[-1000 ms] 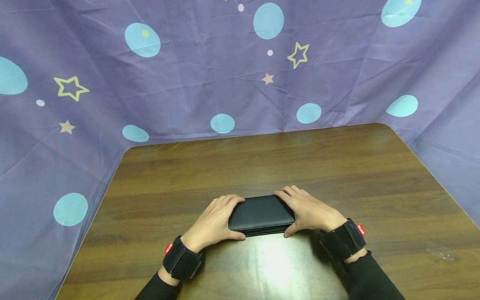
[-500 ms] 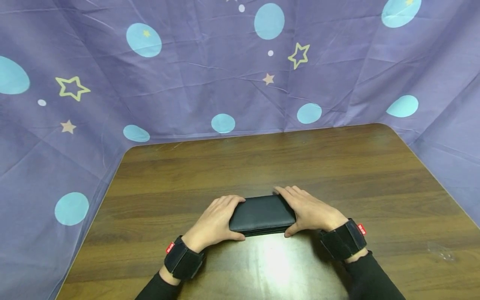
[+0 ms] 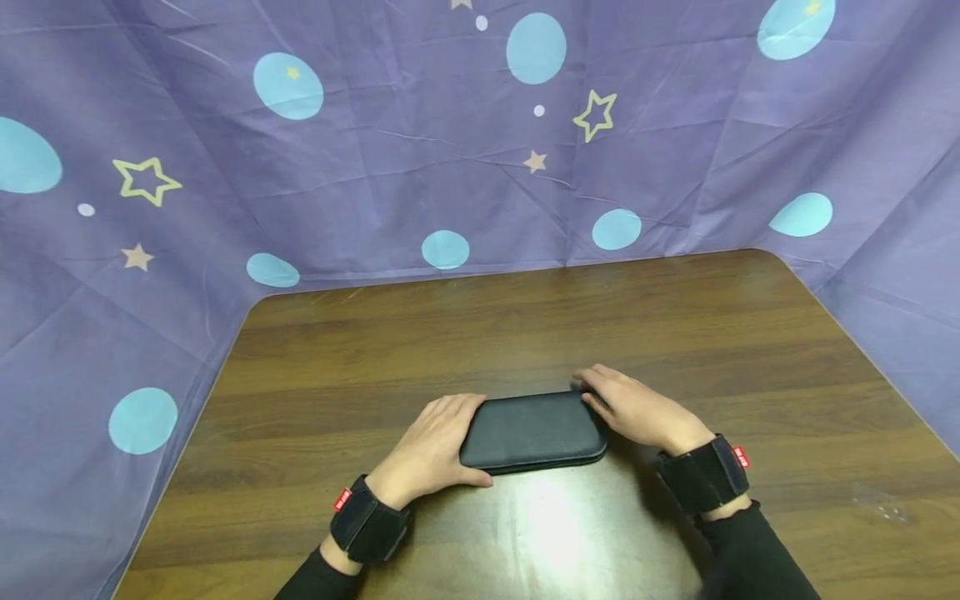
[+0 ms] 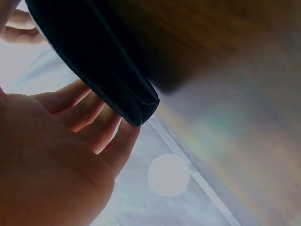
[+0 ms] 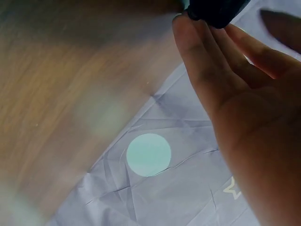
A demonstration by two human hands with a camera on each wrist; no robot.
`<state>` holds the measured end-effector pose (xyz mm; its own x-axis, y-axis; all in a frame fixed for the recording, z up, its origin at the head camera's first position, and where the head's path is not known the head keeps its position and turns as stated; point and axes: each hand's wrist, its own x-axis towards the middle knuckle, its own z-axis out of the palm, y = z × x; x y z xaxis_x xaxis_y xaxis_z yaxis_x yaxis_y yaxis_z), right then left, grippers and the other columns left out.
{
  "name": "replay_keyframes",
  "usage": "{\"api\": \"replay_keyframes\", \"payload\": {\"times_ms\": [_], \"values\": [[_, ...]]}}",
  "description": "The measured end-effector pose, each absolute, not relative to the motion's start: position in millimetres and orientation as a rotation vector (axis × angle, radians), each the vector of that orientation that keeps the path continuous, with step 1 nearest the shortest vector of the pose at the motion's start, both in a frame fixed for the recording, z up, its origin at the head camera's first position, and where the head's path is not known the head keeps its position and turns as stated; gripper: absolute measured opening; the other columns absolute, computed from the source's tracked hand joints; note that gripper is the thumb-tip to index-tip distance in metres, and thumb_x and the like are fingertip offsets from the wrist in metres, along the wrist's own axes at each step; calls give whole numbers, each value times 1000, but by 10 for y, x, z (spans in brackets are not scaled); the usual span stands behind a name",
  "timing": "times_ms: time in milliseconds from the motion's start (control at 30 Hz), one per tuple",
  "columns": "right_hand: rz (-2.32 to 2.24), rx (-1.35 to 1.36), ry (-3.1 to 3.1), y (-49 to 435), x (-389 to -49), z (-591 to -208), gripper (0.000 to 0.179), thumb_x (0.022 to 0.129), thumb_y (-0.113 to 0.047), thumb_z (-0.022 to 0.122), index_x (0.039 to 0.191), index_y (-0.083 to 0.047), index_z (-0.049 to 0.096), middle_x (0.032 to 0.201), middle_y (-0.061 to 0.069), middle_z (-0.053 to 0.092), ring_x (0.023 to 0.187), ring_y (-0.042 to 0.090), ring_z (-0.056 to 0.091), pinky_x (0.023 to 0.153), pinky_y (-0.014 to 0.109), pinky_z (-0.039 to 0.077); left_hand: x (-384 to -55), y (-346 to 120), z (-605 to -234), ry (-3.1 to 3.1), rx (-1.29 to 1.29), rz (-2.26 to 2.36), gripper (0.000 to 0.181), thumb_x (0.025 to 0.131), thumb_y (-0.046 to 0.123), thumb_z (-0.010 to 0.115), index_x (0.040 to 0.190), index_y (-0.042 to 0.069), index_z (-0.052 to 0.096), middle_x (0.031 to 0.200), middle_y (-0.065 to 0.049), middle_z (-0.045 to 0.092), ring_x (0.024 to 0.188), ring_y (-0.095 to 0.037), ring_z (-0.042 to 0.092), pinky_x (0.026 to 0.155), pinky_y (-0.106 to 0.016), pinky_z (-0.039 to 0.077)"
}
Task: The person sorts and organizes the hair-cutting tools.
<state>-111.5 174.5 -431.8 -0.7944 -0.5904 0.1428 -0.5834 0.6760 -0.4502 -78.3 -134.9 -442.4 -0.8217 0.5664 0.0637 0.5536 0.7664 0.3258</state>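
A flat black zip case (image 3: 528, 432) with rounded corners and a leather look lies on the wooden table, in the head view. My left hand (image 3: 431, 446) grips its left end, thumb along the near edge and fingers at the far edge. In the left wrist view a zip runs along the side of the case (image 4: 110, 70), with several fingertips against it. My right hand (image 3: 637, 408) is at the far right corner. The right wrist view shows its fingers (image 5: 202, 66) extended up to the case's corner (image 5: 218, 12), the thumb apart from them.
The wooden table (image 3: 360, 342) reaches back to a purple curtain (image 3: 375, 167) with stars and dots. A small clear plastic piece (image 3: 881, 504) lies at the right. Both wrists wear black bands, and light glares off the near tabletop.
My right hand has let go of the case's right end and moved right and back to its far corner. The left hand keeps its grip; the case's right end now shows.
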Motion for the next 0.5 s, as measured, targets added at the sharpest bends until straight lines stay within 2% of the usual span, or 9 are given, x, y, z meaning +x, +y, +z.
{"api": "replay_keyframes", "payload": {"times_ms": [133,367,500], "values": [[-732,-1078,2919,1782,-1124,-4343,26,92,8,58,117,6,62,108,14,65,102,28,65,89,44,55,-764,-1338,-4431,2897,911,516,110,65,53,89,147,-3,40,145,-16,49,135,-33,45,116,-48,32],[-644,-1026,2919,1818,-1130,-4349,30,85,12,61,113,4,66,105,12,65,99,27,66,85,42,56,-762,-1318,-4419,2899,878,491,109,67,54,87,147,-2,40,146,-18,49,137,-33,44,117,-48,31],[-635,-995,2943,1820,-1142,-4346,25,82,11,68,105,4,67,97,11,66,88,22,66,76,39,57,-760,-1316,-4415,2920,875,460,107,66,54,87,146,-1,42,144,-17,51,135,-32,46,116,-47,33]]}}
